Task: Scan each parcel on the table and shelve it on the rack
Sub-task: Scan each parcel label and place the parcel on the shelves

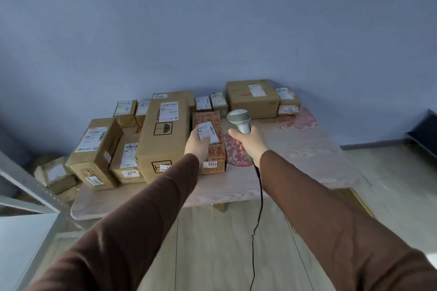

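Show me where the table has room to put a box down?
The table's right half is bare, in front of the big box at the back. The front edge is bare too. The left half is crowded with boxes, up to the red-printed box under the left hand.
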Action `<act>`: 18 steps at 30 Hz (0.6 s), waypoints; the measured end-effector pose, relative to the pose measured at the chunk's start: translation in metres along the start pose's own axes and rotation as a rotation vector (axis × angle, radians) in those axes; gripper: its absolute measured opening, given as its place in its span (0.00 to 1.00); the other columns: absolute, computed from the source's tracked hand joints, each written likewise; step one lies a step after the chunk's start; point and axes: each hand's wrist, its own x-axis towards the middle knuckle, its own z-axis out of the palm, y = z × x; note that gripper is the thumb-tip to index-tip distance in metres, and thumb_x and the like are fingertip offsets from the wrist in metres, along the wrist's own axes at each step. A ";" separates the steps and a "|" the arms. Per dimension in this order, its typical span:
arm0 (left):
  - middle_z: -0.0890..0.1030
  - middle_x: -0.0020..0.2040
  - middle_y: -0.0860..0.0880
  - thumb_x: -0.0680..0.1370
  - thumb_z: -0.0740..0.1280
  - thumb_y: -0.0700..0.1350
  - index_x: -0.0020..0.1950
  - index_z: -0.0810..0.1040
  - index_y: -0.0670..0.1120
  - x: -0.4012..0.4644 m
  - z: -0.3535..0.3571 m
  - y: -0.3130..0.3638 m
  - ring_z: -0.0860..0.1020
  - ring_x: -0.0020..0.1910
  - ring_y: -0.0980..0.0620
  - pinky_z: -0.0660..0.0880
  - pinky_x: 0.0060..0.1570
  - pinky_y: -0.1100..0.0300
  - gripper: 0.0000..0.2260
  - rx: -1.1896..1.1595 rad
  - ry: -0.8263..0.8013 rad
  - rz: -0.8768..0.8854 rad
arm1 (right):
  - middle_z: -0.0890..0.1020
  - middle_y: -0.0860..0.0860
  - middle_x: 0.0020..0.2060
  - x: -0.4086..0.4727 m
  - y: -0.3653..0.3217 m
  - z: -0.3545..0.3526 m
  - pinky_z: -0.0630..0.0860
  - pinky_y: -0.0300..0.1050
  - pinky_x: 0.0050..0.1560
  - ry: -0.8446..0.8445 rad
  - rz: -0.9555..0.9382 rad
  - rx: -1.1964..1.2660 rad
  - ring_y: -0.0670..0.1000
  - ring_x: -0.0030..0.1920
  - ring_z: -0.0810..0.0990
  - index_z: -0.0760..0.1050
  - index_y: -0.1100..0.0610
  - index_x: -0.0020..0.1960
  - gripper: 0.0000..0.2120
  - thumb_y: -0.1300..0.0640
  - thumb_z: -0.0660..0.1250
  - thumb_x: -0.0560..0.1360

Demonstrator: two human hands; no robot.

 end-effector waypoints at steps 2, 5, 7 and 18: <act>0.70 0.78 0.43 0.86 0.62 0.44 0.81 0.62 0.42 0.023 0.009 -0.014 0.70 0.76 0.44 0.66 0.66 0.60 0.24 0.000 0.011 -0.041 | 0.82 0.54 0.42 0.023 0.016 0.010 0.73 0.49 0.42 0.000 0.033 -0.013 0.52 0.35 0.77 0.77 0.57 0.53 0.15 0.49 0.77 0.75; 0.62 0.82 0.42 0.85 0.63 0.45 0.84 0.56 0.41 0.053 0.018 -0.033 0.64 0.79 0.42 0.64 0.77 0.51 0.29 0.021 0.022 -0.146 | 0.85 0.53 0.44 0.051 0.040 0.023 0.77 0.46 0.44 0.041 0.084 -0.023 0.52 0.41 0.83 0.78 0.57 0.56 0.14 0.52 0.77 0.75; 0.60 0.83 0.41 0.85 0.63 0.46 0.84 0.52 0.41 0.069 0.024 -0.045 0.63 0.80 0.41 0.63 0.77 0.49 0.31 0.016 0.015 -0.200 | 0.84 0.50 0.41 0.066 0.053 0.031 0.75 0.40 0.35 0.062 0.136 -0.015 0.45 0.35 0.83 0.77 0.55 0.55 0.13 0.53 0.76 0.75; 0.57 0.84 0.42 0.84 0.65 0.49 0.85 0.43 0.46 0.117 0.062 -0.084 0.57 0.82 0.41 0.58 0.80 0.45 0.38 0.025 0.056 -0.402 | 0.83 0.54 0.59 0.126 0.104 0.058 0.77 0.55 0.64 0.031 0.277 -0.032 0.58 0.59 0.82 0.75 0.58 0.67 0.22 0.54 0.75 0.76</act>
